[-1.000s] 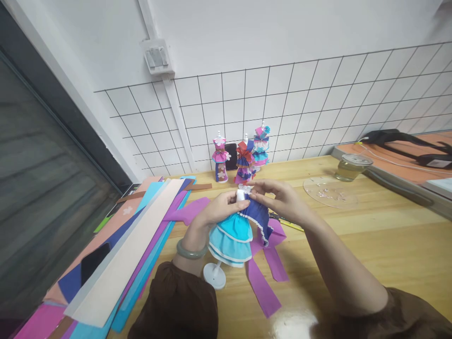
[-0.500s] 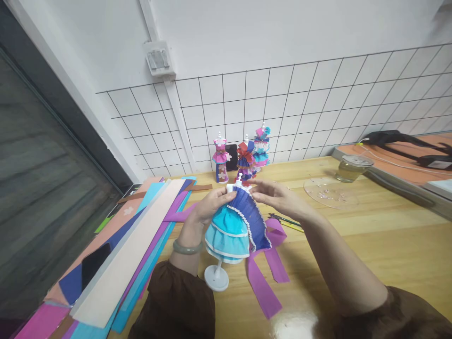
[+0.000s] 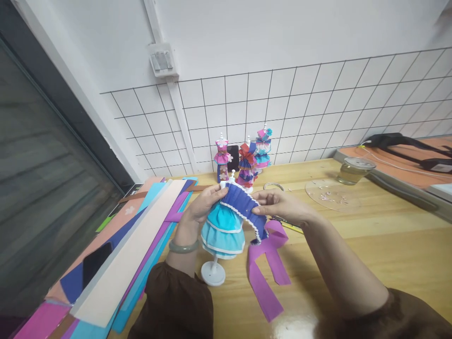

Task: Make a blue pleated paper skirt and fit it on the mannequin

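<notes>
Three mannequins stand behind; left hand and right hand pinch the blue strip.

By the wooden table, a pile of coloured strips is carried at the left. Three dressed figures are stood at the back. Towards the right, a glass jar and a clear disc are placed; nearer, a purple strip is laid.
</notes>
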`<state>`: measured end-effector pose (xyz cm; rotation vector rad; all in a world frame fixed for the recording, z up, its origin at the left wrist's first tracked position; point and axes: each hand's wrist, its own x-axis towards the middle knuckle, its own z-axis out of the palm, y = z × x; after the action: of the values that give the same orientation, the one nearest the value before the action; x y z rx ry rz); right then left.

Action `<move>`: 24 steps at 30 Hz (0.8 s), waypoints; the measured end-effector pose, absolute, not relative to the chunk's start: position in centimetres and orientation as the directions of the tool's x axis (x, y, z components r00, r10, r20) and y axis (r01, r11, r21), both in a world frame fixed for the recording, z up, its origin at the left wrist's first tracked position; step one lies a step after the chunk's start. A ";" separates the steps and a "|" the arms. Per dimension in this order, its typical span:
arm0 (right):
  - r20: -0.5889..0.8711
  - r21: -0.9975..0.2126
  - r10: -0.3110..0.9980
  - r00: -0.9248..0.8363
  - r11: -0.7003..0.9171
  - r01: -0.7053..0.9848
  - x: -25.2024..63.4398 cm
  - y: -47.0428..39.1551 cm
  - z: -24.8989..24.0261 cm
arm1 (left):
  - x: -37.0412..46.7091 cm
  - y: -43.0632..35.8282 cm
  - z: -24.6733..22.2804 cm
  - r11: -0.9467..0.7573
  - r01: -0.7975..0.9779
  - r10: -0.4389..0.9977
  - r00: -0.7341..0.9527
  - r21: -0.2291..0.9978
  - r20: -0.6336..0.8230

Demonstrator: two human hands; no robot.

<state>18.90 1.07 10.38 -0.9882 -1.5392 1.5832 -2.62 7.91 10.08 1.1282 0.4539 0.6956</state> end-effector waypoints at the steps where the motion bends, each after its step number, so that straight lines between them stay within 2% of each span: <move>1: -0.039 -0.999 0.898 -0.438 -0.024 0.041 19.0 1.0 10.5 | -2.6 7.9 10.1 0.242 -0.272 0.700 0.713 0.931 0.026; 7: 0.082 -0.981 0.955 -0.285 0.127 0.145 19.1 0.4 11.3 | -2.3 8.1 9.6 0.155 -0.252 0.656 0.749 0.955 0.091; 15: 0.249 -0.915 0.941 -0.230 0.306 0.261 18.6 0.3 10.9 | -2.1 8.1 9.3 0.120 -0.292 0.613 0.774 0.949 0.161; 24: 0.428 -0.711 0.885 -0.184 0.455 0.536 18.0 -0.3 11.6 | -2.1 7.9 9.2 0.143 -0.312 0.585 0.792 0.939 0.174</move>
<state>18.03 -0.34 11.60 -1.2007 -1.8554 0.5175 -2.07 7.86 9.17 1.2723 0.2572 0.6574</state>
